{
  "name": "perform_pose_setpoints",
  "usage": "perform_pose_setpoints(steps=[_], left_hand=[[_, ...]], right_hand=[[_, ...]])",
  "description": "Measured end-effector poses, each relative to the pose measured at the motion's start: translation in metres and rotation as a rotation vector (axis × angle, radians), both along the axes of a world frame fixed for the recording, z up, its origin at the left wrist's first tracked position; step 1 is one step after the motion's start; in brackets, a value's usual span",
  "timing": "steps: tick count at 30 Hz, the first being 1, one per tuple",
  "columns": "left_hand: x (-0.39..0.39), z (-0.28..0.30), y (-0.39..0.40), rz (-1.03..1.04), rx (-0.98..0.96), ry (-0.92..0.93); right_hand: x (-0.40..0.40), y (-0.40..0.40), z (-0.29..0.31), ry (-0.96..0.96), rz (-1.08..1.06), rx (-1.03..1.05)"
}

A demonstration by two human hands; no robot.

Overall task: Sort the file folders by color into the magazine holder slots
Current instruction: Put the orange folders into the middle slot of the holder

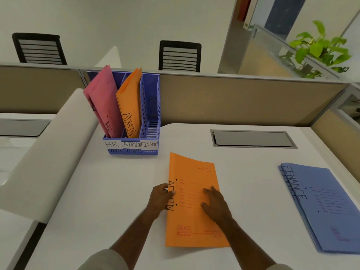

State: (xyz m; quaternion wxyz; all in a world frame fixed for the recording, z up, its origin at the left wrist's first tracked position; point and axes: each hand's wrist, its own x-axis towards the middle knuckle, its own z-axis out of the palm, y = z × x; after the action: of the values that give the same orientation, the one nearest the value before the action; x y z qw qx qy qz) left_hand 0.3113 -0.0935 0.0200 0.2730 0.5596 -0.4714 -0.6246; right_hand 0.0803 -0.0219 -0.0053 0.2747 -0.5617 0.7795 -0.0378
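An orange folder [191, 227] marked ADMIN lies flat on the white desk. My left hand [160, 197] grips its left edge, fingers curled over the spine. My right hand [215, 203] rests flat on the cover with spread fingers. A blue magazine holder [151, 98] stands at the back left with slots labelled HR, ADMIN and FINANCE. Pink folders [104, 102] stand in the HR slot. One orange folder [130, 106] stands in the ADMIN slot. The FINANCE slot holds nothing. Blue FINANCE folders [327, 209] lie stacked at the right.
A grey cable hatch [253, 138] is set into the desk behind the folders. A beige partition [233, 100] closes off the back, with two black chairs beyond. A curved white divider [48, 152] runs along the left. A green plant [319, 47] stands at the far right.
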Motion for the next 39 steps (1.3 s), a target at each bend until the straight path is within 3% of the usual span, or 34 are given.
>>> perform_pose_setpoints(steps=[6,15,23,31,39], left_hand=[[0.031,0.020,-0.012,-0.050,-0.039,0.077],[0.088,0.056,-0.035,-0.016,-0.179,0.123],[0.122,0.088,-0.048,-0.042,-0.343,0.110],[0.130,0.114,-0.052,-0.054,-0.538,0.052],[0.140,0.158,-0.051,0.057,-0.741,-0.027]], right_hand=[[0.026,-0.019,0.025,-0.239,-0.155,-0.109],[0.093,-0.074,0.089,-0.387,-0.125,-0.283],[0.167,-0.124,0.165,-0.478,-0.171,-0.467],[0.208,-0.147,0.243,-0.410,-0.180,-0.683],[0.230,-0.157,0.298,-0.488,-0.051,-0.761]])
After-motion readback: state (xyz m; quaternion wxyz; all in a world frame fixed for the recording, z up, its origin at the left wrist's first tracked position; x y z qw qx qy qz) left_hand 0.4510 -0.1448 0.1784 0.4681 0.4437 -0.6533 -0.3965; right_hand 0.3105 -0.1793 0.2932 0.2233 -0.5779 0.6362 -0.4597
